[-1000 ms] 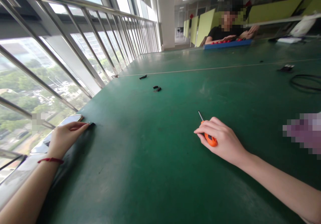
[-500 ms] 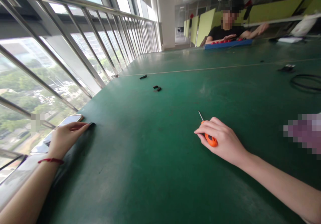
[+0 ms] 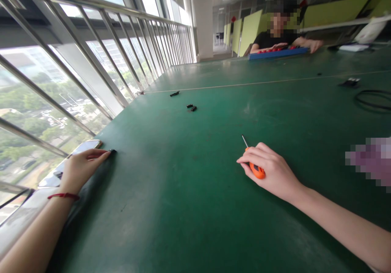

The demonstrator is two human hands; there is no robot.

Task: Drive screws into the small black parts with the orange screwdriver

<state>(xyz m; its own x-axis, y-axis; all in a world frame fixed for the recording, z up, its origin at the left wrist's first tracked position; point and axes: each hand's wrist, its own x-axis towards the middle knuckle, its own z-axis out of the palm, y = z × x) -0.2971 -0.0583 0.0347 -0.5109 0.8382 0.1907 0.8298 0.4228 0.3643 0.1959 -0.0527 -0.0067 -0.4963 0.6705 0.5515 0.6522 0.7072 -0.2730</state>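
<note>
Lowered since the earlier frame, a co-worker's hand (image 3: 314, 45) is now down at one end of the blue box (image 3: 277, 53); the left hand (image 3: 80, 165) has edged slightly rightward, while the right hand (image 3: 271, 170) stays put. Beneath both, the green table (image 3: 183, 199) is wide enough to let them work well apart. What looks like a phone (image 3: 89, 144) lies at its left edge, partly behind the left hand, perhaps to be out of the way. Right fingers curl loosely round the screwdriver (image 3: 257, 172) — shaft pointing away, likely keeping its tip off the skin. Left finger and thumb pinch closed on a black piece (image 3: 113, 151) at the table's left side — fingertips presumably suit something that small.
</note>
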